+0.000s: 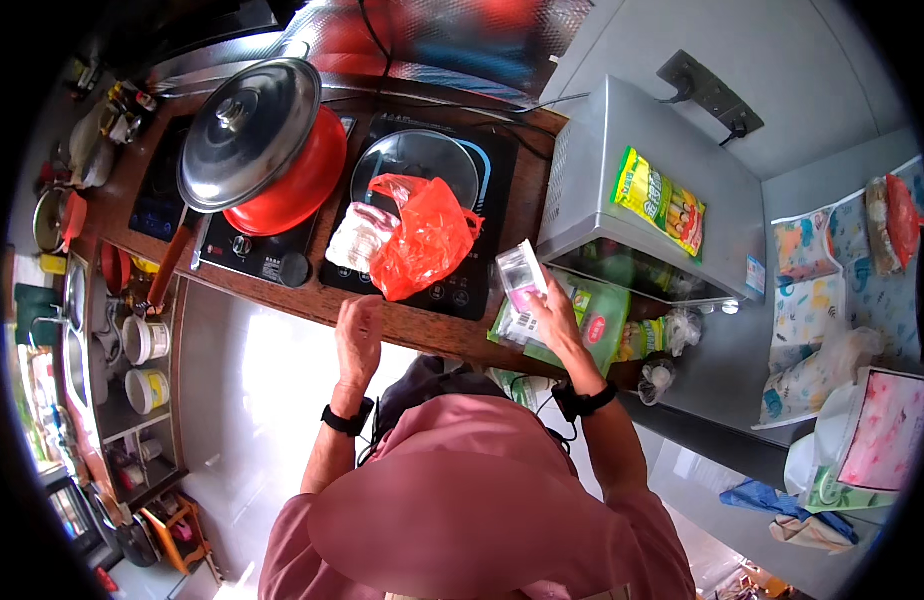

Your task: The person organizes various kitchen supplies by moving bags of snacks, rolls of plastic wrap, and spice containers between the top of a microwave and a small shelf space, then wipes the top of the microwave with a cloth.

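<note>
My right hand (555, 319) grips a small clear plastic pack (519, 270) with a pink part, above the counter's front edge. My left hand (359, 341) is loosely curled at that edge, below the red plastic bag (424, 247); its palm side is hidden. The crumpled bag rests on the black induction cooktop (495, 169), partly over a round glass lid (454, 154). Against the bag's left side sits a whitish, pink-streaked bundle (357, 236), its contents unclear. Beneath my right hand lies a green-and-clear plastic package (608, 311).
A red pan (297, 184) under a tilted metal lid (244, 135) occupies the left burner, its wooden handle (173, 259) jutting past the counter edge. At right stands a silver oven-like appliance (657, 150) with a yellow-green food packet (660, 201) on top. White tubs (148, 390) sit on left shelves.
</note>
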{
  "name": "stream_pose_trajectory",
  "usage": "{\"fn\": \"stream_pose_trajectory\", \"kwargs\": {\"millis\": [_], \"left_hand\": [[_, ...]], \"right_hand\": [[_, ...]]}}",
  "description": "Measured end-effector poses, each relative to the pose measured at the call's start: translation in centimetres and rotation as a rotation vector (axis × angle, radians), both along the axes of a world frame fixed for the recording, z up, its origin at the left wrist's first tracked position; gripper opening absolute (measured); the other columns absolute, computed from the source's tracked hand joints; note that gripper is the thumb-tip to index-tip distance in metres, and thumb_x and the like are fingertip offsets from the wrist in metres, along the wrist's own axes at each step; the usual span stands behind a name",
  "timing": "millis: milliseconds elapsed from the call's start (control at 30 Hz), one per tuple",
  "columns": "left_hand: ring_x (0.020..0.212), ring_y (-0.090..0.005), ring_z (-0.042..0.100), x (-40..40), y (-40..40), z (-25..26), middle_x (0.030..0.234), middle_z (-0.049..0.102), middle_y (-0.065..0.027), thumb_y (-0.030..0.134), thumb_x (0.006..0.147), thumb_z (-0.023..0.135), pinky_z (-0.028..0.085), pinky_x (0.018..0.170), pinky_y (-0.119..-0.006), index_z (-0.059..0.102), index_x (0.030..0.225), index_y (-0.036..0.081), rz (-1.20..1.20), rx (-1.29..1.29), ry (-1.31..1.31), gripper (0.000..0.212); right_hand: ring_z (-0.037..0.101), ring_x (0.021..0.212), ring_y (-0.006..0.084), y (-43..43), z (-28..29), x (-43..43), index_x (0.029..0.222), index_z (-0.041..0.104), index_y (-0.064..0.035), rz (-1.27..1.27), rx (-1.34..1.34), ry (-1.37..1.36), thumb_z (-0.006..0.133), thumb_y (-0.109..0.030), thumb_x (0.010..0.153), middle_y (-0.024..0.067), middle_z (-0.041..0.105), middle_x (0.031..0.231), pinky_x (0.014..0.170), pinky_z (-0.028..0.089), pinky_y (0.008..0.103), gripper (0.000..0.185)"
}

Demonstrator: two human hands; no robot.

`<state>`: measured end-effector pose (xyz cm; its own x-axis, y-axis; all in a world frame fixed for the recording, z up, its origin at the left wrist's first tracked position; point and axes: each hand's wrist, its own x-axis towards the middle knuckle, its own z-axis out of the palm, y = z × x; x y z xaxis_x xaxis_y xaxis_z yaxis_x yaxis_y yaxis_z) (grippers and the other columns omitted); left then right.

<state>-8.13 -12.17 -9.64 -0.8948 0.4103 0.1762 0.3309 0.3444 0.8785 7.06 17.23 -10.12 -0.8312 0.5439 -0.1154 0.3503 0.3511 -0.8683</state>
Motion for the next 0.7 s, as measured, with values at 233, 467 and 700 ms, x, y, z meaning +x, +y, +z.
{"fn": "stream_pose_trajectory", "kwargs": {"millis": [233,467,700], "left_hand": [[0.087,-0.0108,0.062,1.5,3.9,0.7,0.099,0.066,-0.0053,0.004,0.093,0.062,0.051,0.077,-0.027,0.06,0.12,0.003,-0.397,0.109,-0.495,0.027],[0.096,-0.0113,0.06,1.1,6.5,2.2,0.109,0.064,-0.0057,0.01,0.095,0.062,0.052,0.081,-0.03,0.056,0.126,0.003,-0.601,0.192,-0.659,0.032],[0.123,-0.0296,0.054,1.8,7.9,6.1,0.144,0.043,-0.016,0.051,0.089,0.067,0.05,0.098,-0.047,0.019,0.154,0.01,-0.739,0.559,-1.275,0.09]], "right_hand": [[0.055,0.112,0.0163,0.8,2.4,3.0,0.138,0.048,0.0004,-0.178,-0.681,0.143,0.055,-0.02,0.099,0.0078,0.06,0.123,0.1,0.041,0.0322,0.044],[0.053,0.123,0.0205,0.3,5.1,3.8,0.136,0.05,-0.0002,-0.135,-1.094,0.41,0.056,-0.025,0.099,0.0092,0.058,0.132,0.104,0.041,0.0403,0.045],[0.045,0.13,0.0405,-4.2,9.1,1.4,0.138,0.046,-0.0001,0.344,0.595,0.171,0.075,-0.018,0.08,0.0234,0.045,0.142,0.106,0.037,0.0479,0.067]]}}
